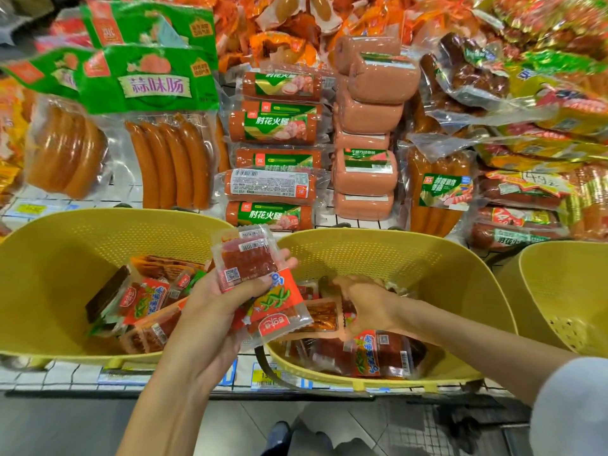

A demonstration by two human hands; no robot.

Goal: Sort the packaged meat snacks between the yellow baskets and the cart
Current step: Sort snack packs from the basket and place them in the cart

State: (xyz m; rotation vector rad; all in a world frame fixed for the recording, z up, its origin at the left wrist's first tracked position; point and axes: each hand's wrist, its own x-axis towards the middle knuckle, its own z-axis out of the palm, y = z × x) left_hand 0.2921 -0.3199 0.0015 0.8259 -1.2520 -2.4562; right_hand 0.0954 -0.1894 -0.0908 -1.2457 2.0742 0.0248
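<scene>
Yellow left basket (49, 258) and middle basket (411, 255) flank my left hand (210, 301), gripping fanned snack packets (245, 258). My right hand (365, 304) curls into the middle basket's packets; hold unclear. I'd lift one, label upward.

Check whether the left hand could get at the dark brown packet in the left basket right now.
Probably not to grasp it: the left hand grips several snack packets, so its fingers are full. The way is free, though; the dark brown packet lies uncovered in the open left basket.
</scene>
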